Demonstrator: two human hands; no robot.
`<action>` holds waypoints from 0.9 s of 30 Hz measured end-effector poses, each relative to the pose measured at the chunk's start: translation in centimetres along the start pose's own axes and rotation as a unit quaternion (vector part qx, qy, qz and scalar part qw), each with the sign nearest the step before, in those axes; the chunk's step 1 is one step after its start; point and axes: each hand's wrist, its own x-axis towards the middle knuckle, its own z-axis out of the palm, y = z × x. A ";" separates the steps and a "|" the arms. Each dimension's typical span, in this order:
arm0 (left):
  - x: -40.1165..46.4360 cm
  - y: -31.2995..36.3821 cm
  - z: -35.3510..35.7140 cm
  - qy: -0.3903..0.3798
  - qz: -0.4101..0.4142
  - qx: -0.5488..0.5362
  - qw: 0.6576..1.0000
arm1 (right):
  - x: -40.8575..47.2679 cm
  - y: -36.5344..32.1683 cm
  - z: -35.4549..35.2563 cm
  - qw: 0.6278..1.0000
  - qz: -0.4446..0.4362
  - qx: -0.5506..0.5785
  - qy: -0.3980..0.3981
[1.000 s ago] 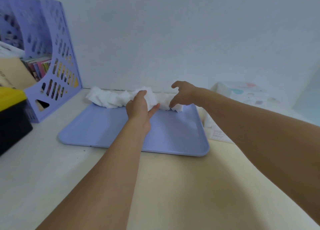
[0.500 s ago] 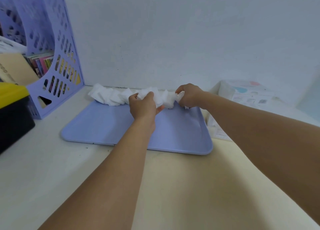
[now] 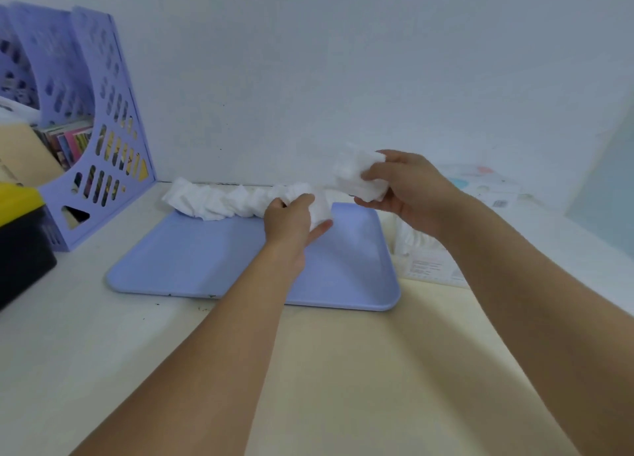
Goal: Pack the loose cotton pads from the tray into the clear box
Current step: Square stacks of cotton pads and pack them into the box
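Blue tray (image 3: 212, 266) on pale desk (image 3: 85, 352), white wall (image 3: 343, 78) behind

Tray (image 3: 206, 260): on the table (image 3: 85, 352), centre, its far edge near the wall (image 3: 343, 78).
Cotton pads (image 3: 219, 201): in a row along the tray's far edge, left to centre.
Left hand (image 3: 291, 220): over the tray, at the row's right end.
Right hand (image 3: 408, 187): right of the left hand, above the tray's far right corner, gripping a bunch of pads (image 3: 360, 177).
Clear box (image 3: 425, 260): right of the tray, just beside it, pads inside.
File holder (image 3: 103, 139): left of the tray, against the wall.
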 end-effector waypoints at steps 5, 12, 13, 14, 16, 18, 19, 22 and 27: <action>-3.5 -0.1 1.7 -0.160 -0.102 -0.004 0.982 | -3.4 2.6 -0.6 0.992 0.010 0.121 0.023; -5.7 -1.2 3.0 -0.167 -0.135 -0.003 0.977 | -4.7 3.1 -2.1 0.988 -0.049 0.119 0.084; -5.9 -1.1 3.2 -0.171 -0.132 -0.003 0.976 | -4.9 3.1 -2.2 0.988 -0.045 0.119 0.085; -6.0 -0.9 3.3 -0.176 -0.130 -0.002 0.976 | -5.0 3.0 -2.2 0.989 -0.041 0.112 0.088; -6.5 -0.8 3.7 -0.195 -0.132 -0.002 0.972 | -5.1 3.0 -2.0 0.991 -0.035 0.089 0.093; -6.8 -0.7 3.9 -0.199 -0.137 -0.003 0.970 | -5.0 3.0 -2.0 0.994 -0.031 0.061 0.089; -6.8 -0.7 4.0 -0.196 -0.133 0.002 0.972 | -5.0 3.0 -2.2 0.995 -0.028 0.050 0.084; -6.6 -0.3 3.7 -0.180 -0.120 0.023 0.976 | -5.0 2.8 -2.6 0.998 -0.022 0.041 0.045; -6.6 0.2 3.4 -0.184 -0.123 0.041 0.974 | -4.9 3.1 -2.4 0.999 -0.037 0.025 0.030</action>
